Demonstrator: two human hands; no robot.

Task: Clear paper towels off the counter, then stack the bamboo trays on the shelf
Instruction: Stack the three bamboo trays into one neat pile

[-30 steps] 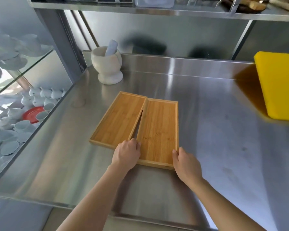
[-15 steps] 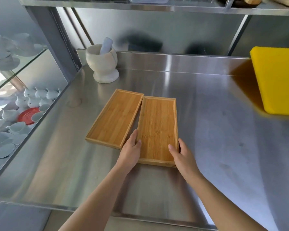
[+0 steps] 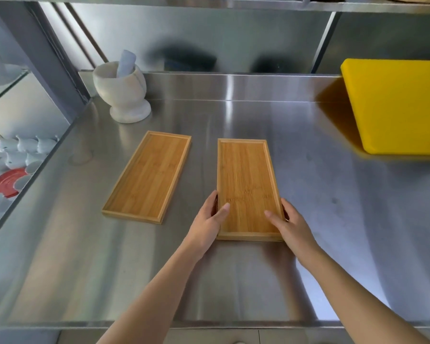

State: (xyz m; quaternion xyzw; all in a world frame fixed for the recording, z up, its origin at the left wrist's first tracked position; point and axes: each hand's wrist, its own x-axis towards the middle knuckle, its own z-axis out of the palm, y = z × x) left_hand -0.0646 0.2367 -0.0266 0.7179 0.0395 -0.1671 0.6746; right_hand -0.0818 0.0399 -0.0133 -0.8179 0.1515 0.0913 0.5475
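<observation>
Steel counter (image 3: 233, 281): left hand (image 3: 206, 219) and right hand (image 3: 292, 223) grip right tray (image 3: 247, 177) by its sides; left tray (image 3: 148, 176) apart.

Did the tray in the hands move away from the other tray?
Yes. The held tray slid right, toward the yellow board. It touched the other tray before; now bare counter shows between them.

Left hand (image 3: 210, 219) and right hand (image 3: 287, 223) forward, thumbs on top, fingers clasping tray's sides
</observation>
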